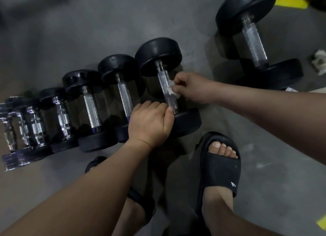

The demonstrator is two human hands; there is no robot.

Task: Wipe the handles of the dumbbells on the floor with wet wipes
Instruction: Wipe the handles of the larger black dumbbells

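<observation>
Right hand (190,87) pinches a crumpled white wet wipe (169,90) against the knurled handle (163,80) of the wiped dumbbell (158,54), mid-floor (88,32), at the right end of the dumbbell row (88,105). Left hand (150,124) is at that handle's near end, fingers curled, thumb touching the bar; can't tell if it actually grips. Bigger dumbbell (254,43) lies apart toward the far right corner. A crumpled white wad (319,61) lies at the right edge.
</observation>
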